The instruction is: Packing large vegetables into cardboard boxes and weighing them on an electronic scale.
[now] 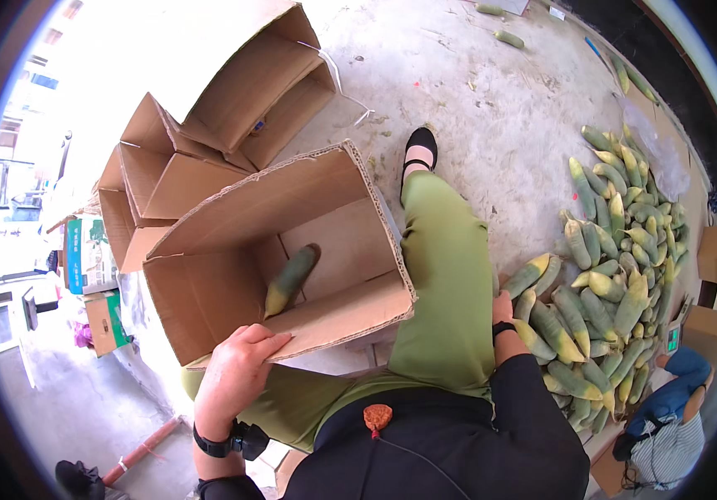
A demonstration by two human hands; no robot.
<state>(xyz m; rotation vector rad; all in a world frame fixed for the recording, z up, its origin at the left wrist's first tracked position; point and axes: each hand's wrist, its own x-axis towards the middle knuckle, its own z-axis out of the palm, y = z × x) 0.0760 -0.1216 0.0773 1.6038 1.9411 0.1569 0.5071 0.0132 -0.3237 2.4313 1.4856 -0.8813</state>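
An open cardboard box (339, 322) is tilted in front of my legs, its mouth towards me. Inside it lies one green radish (292, 281) with a yellowish tip. My left hand (239, 362) grips the near rim of this box, fingers bent over the edge. At the side of my right knee, my right hand (502, 308) is down at the near edge of a large heap of green radishes (630, 237). It is closest to a radish (526, 275) there; the knee partly hides its fingers, and I cannot tell whether it grips anything.
More open cardboard boxes (177, 181) stand behind the held one. Printed cartons (93, 256) are stacked at the left, near a reddish pole (143, 451). A person in a striped top (671, 447) is beyond the heap. Two loose radishes (508, 39) lie on the far floor.
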